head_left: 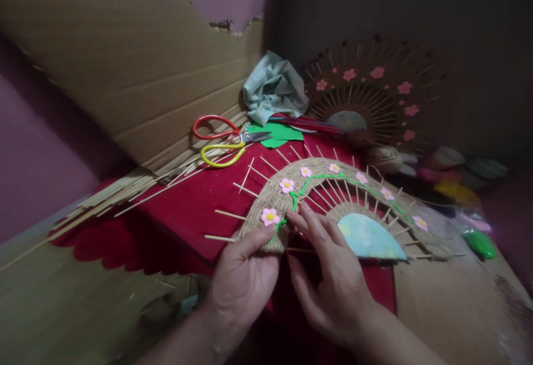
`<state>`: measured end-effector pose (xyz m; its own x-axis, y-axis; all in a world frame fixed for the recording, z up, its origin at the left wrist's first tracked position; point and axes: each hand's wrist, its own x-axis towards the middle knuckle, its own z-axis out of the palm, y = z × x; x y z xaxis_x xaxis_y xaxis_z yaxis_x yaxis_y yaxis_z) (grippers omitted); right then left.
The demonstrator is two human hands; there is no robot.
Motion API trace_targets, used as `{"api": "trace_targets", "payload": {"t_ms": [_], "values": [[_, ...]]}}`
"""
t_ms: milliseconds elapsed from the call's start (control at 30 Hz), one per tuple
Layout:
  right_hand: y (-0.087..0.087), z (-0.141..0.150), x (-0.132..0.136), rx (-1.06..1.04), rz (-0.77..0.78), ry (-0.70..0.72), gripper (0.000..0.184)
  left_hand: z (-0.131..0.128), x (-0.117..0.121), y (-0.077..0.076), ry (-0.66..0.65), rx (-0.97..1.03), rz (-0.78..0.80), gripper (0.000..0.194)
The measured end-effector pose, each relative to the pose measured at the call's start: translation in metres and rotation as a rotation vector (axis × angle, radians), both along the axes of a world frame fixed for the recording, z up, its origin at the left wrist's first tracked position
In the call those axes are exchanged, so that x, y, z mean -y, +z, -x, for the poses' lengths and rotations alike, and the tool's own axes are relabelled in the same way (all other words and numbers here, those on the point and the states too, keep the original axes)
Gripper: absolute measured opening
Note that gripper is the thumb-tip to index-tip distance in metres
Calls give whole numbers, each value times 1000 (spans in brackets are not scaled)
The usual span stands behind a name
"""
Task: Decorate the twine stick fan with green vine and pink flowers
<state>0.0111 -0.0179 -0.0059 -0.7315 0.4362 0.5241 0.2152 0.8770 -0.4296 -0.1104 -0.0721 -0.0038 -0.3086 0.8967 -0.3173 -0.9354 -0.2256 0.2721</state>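
A half-round fan [320, 166] of woven twine on thin sticks lies in front of me, its pale blue half-disc [370, 237] at the centre of the lower edge. Pink flowers with yellow centres and a thin green vine [318, 177] run along its band. My left hand [245, 282] grips the band's left end, thumb on top beside a pink flower [270, 217], other fingers beneath. My right hand [333, 276] rests over the band's inner edge. Its fingertips touch or nearly touch the green vine, with the thumb held apart lower down; I see nothing in its grasp.
Scissors [244, 138] with red and yellow handles lie behind the fan, near green sheets [277, 135] and a crumpled cloth [275, 85]. Loose sticks [120, 193] line the left side by the cardboard [166, 65]. A second fan [362, 82] and a twine ball [385, 158] stand behind.
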Motion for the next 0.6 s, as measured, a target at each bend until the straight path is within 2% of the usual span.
{"api": "trace_targets", "payload": {"t_ms": [167,300,500,600], "values": [[-1,-1,0,11,7,-3,69,0,1,1,-17,-12,-39,32],[-2,-4,3,-66,-8,-18,73,0,0,3,24,-22,-21,38],[1,-4,4,-42,25,50,67,2,-1,1,-7,-19,38,17],[1,-3,3,-21,43,44,66,1,0,2,7,-28,50,14]]}}
